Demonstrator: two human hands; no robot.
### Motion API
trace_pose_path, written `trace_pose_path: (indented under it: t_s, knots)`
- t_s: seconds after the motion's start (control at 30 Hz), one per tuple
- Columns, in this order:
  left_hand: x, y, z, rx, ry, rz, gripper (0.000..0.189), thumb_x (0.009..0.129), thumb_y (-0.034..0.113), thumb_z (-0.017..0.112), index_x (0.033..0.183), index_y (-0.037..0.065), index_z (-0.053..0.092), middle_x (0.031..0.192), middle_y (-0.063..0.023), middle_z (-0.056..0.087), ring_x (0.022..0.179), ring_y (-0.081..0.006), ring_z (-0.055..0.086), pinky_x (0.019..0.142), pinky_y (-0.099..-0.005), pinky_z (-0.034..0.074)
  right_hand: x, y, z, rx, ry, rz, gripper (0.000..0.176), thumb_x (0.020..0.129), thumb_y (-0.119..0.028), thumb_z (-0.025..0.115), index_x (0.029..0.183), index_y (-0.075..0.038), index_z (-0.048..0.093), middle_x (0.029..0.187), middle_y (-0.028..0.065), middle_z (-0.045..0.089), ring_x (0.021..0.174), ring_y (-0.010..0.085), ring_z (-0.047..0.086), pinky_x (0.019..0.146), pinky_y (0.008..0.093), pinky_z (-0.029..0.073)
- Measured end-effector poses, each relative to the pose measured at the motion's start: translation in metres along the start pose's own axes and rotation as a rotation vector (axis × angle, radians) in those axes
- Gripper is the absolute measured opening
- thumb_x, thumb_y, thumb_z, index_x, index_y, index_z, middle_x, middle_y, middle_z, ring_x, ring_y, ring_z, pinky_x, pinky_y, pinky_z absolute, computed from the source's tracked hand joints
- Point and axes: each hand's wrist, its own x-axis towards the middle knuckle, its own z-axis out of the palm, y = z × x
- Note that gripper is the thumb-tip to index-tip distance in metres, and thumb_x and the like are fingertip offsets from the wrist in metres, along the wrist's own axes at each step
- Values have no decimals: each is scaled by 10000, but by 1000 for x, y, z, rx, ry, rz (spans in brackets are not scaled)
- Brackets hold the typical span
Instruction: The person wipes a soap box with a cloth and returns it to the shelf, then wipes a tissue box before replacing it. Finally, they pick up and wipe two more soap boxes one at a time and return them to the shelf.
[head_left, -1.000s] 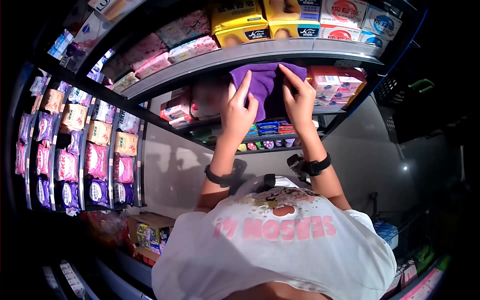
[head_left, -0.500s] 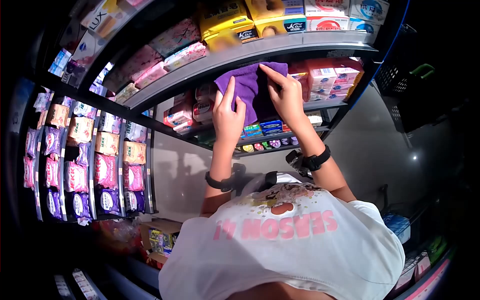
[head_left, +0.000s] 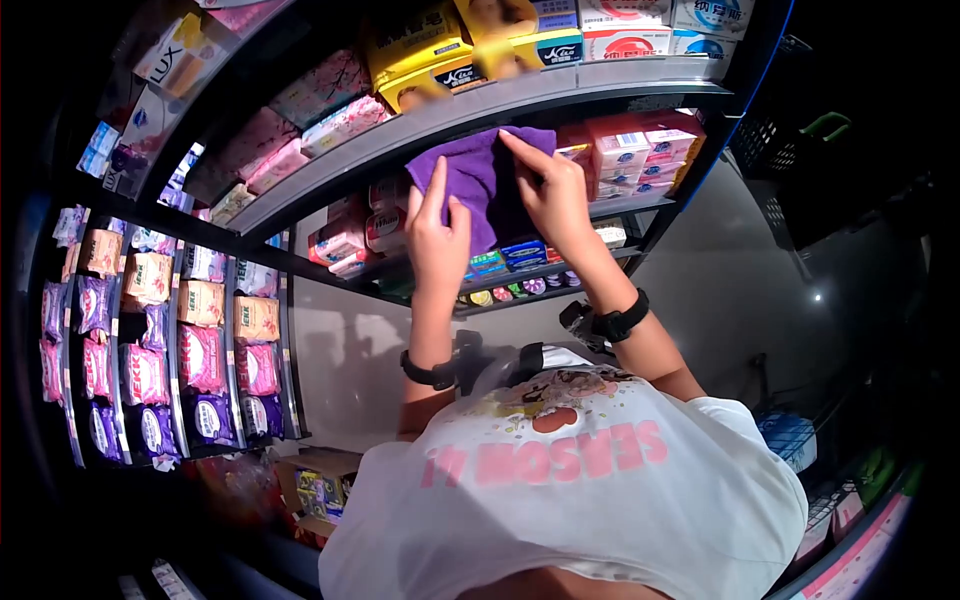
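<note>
A purple cloth (head_left: 486, 178) is spread between my two hands in front of the shelf. My left hand (head_left: 437, 240) grips its left side, with the index finger stretched along the front and the thumb raised. The right side is pinched by my right hand (head_left: 555, 200), its index finger pointing up to the cloth's top edge. Behind the cloth, part of a shelf of boxed goods is hidden. Pink and white boxes (head_left: 620, 160) sit on that shelf right of my right hand, and red and white packs (head_left: 340, 240) lie left of my left hand.
Above runs a shelf edge (head_left: 490, 105) carrying yellow soap boxes (head_left: 420, 50) and white boxes (head_left: 625, 45). A side rack with bagged goods (head_left: 200, 355) stands at left. An open carton (head_left: 320, 490) is at lower left, and a dark basket (head_left: 785, 145) at upper right.
The shelves and my hands with the cloth sit slightly farther left in view. Both hands keep nearly the same hold on the cloth.
</note>
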Motion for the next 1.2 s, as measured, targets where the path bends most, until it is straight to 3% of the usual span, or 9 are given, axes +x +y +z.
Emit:
trace_pose_path:
  t_s: [0.1, 0.2, 0.33, 0.53, 0.6, 0.67, 0.87, 1.03, 1.2]
  knots:
    - [-3, -3, -17, 28, -67, -87, 448, 766, -27, 472, 1210, 22, 501, 829, -180, 466, 699, -292, 511, 654, -356, 431, -5, 3, 16, -47, 21, -85, 445, 720, 62, 560, 1130, -109, 586, 782, 206, 575, 655, 351, 562, 629, 361, 461]
    - [-6, 3, -16, 6, -117, -136, 451, 769, -42, 458, 1215, 18, 497, 852, -187, 482, 725, -288, 523, 673, -352, 436, -2, -2, 7, -60, -46, -39, 441, 717, 51, 565, 1125, -116, 591, 708, 184, 575, 627, 330, 558, 596, 336, 453]
    - [-1, 5, -3, -150, -158, -31, 383, 808, -37, 450, 1175, 20, 542, 1114, -200, 523, 1046, -303, 510, 918, -325, 364, -1, 5, -4, 18, 8, -32, 439, 715, 48, 569, 1119, -119, 597, 668, 161, 573, 597, 283, 565, 575, 317, 446]
    - [-2, 9, 9, -140, -281, -42, 520, 790, -47, 404, 1289, 97, 441, 1204, -263, 410, 1089, -387, 459, 918, -369, 359, -4, 11, -21, 17, 92, 24, 401, 715, 36, 573, 1086, -110, 613, 702, 174, 593, 603, 296, 577, 574, 342, 463]
    - [-4, 9, 9, -92, -240, -13, 539, 791, -48, 406, 1307, 106, 415, 1187, -273, 394, 1061, -416, 455, 895, -389, 371, -5, 8, -18, 0, 60, 49, 406, 713, 38, 574, 1090, -111, 611, 706, 169, 596, 605, 296, 575, 577, 347, 463]
    - [-3, 19, -2, -51, -243, -152, 445, 833, -45, 389, 1270, 25, 440, 1238, -265, 398, 1158, -371, 417, 955, -356, 323, -5, 4, -8, 12, 25, 33, 455, 722, 69, 558, 1132, -124, 596, 644, 167, 546, 521, 171, 512, 530, 270, 413]
    - [-18, -2, -33, 86, -153, -249, 435, 835, -26, 377, 1263, 16, 441, 1236, -262, 408, 1129, -383, 435, 946, -361, 336, -8, -11, 35, 87, -175, 39, 387, 698, 33, 569, 1073, -54, 605, 705, 203, 590, 659, 349, 567, 626, 392, 470]
    - [-39, -7, -40, -7, -172, -282, 420, 836, -18, 394, 1248, 19, 465, 1218, -235, 435, 1140, -340, 437, 960, -342, 320, -22, -3, 40, 135, -284, -26, 381, 715, 36, 554, 1071, -85, 616, 789, 186, 617, 638, 303, 605, 598, 314, 473]
    - [-65, -10, -23, -93, -272, -386, 405, 842, -38, 395, 1233, 28, 480, 1196, -230, 454, 1102, -329, 470, 940, -327, 343, -46, 25, 17, 189, -441, 195, 302, 768, -1, 534, 1051, -60, 620, 900, 168, 641, 772, 243, 646, 695, 284, 484]
